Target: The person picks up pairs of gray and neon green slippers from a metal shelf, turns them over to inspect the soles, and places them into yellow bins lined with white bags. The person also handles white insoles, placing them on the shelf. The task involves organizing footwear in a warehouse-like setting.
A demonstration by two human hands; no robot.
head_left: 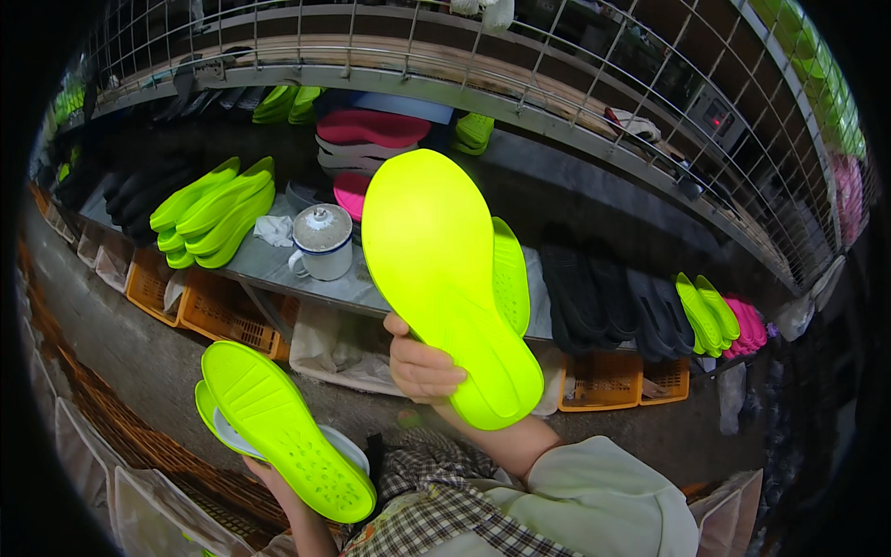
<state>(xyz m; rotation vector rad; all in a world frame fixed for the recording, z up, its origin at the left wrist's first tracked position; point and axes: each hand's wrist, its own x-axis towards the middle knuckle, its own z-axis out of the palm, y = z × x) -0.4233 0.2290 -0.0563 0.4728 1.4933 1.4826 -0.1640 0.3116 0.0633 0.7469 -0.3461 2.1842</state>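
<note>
My right hand (422,367) grips a neon yellow shoe sole (427,232) near its narrow end, holding it up in front of the shelf with its smooth broad face showing. Behind that sole, another yellow sole (510,278) peeks out on its right; whether it is held too, I cannot tell. Lower down at the left, my left hand (271,478) is closed around a small bundle. On top lies a yellow sole (288,427) with a dotted, grooved face. Grey-white edges (345,447) and more yellow stick out beneath it. Most left-hand fingers are hidden under the bundle.
On the shelf (367,292) stand a lidded white mug (323,243), stacked yellow soles (218,212), pink and grey soles (367,135) and black soles (585,297). Orange baskets (223,320) sit underneath. Wire mesh (557,102) spans above. A wicker basket edge (139,436) lies at lower left.
</note>
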